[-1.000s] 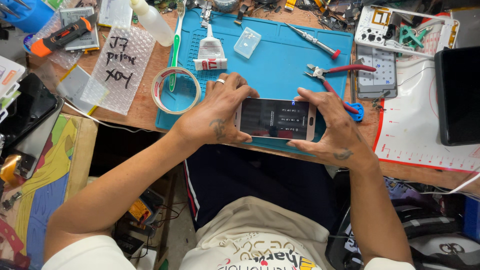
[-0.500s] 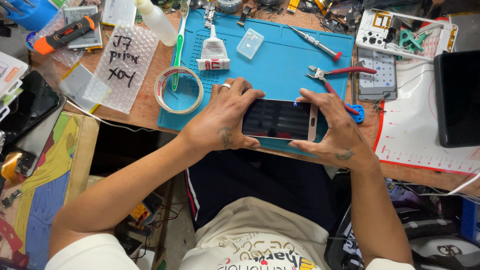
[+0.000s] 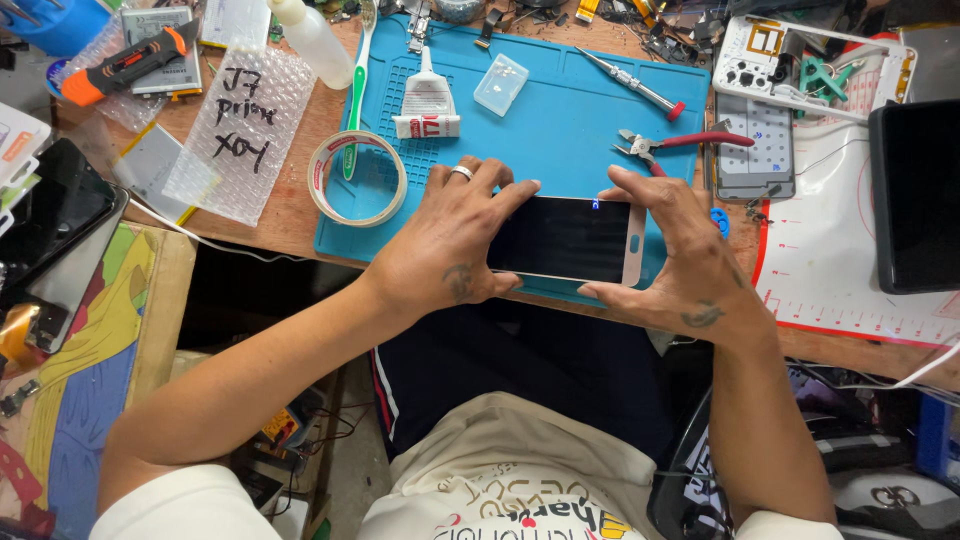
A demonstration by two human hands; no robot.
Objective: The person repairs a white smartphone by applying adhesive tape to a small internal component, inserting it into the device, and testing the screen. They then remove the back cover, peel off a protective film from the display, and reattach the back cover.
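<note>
Smartphone (image 3: 565,240), dark-screened, pale-edged, lies flat between both hands.

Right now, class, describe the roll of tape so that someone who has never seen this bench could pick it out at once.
Find the blue work mat on the wooden bench. At its left edge, just beyond the left hand, lies the roll of tape, flat on its side. It is the only ring there, pale with a red-marked inner core, overlapping the handle of a green and white toothbrush.

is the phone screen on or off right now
Off, it seems: the phone held between the left hand and right hand shows dark glass.
</note>
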